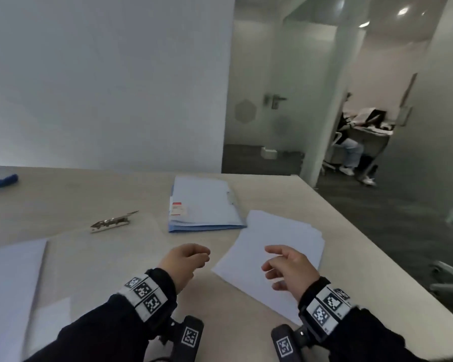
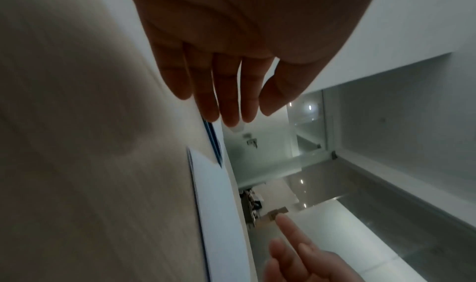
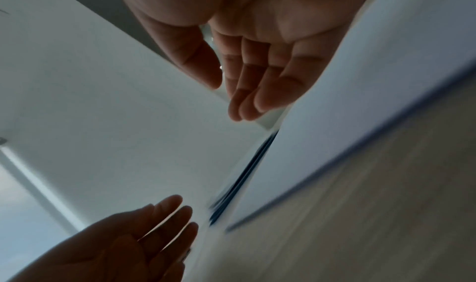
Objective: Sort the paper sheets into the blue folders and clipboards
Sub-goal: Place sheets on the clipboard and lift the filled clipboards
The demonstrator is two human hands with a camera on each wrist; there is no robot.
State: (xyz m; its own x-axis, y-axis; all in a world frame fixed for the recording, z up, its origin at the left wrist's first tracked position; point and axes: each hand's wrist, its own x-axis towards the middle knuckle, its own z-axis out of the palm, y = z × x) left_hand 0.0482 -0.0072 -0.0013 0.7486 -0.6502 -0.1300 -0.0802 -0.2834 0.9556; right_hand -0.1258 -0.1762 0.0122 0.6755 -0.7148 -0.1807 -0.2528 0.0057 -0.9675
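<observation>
A loose stack of white paper sheets (image 1: 270, 254) lay fanned on the pale wood-grain table (image 1: 351, 257), its far corner just beside the closed pale blue plastic folders (image 1: 204, 207) stacked behind it. The right hand (image 1: 289, 266) hovered above the sheets, palm turned inward, fingers loosely spread and relaxed, grasping nothing. The left hand (image 1: 185, 262) hung over bare table just left of the stack, fingers gently curved, also empty. Both forearms wore dark sleeves (image 1: 94, 327) with marker-tagged wristbands. Farther left lay a clear clipboard with a metal clip (image 1: 113, 222), more white paper (image 1: 8, 291), and a dark blue folder (image 1: 0, 181) at the far edge.
</observation>
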